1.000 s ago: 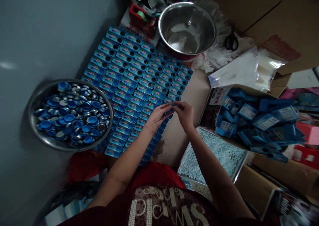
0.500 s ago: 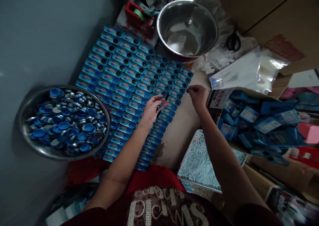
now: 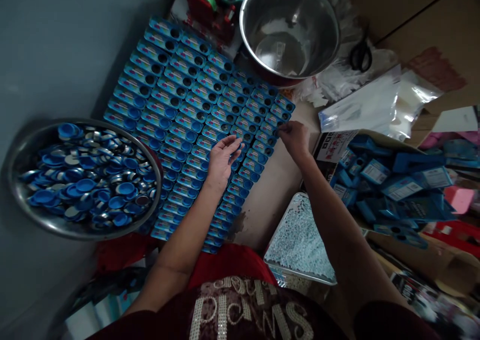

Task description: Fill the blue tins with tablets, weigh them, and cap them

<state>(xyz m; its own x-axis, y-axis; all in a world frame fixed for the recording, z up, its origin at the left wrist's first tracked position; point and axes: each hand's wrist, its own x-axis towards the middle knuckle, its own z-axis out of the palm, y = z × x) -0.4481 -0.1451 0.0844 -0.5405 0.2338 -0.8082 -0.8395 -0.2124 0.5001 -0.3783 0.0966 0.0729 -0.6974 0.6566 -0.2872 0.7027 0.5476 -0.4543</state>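
Rows of blue blister-like packets (image 3: 187, 115) lie closely side by side, each with a round spot at one end. Some spots are dark, others are filled by a blue disc. My right hand (image 3: 296, 140) is closed in a pinch at the right edge of the rows, its fingertips on a packet; the small round cap there is mostly hidden. Over the middle rows, my left hand (image 3: 221, 162) is cupped with fingers curled loosely; what lies in it is hidden. To the left, a steel bowl (image 3: 18, 190) holds many blue-and-silver round caps (image 3: 86, 185).
A steel basin (image 3: 333, 35) stands behind the rows, beside a red tape dispenser (image 3: 193, 5). Scissors (image 3: 360, 56) and clear plastic bags (image 3: 356, 105) lie to its right. A carton (image 3: 330, 147) of blue packets and a tray (image 3: 318, 280) of pale granules are at right.
My right hand has moved slightly left, bringing the small dark round cap from the bare table onto the edge packet. My left hand has shifted slightly left. The view has tilted a little.
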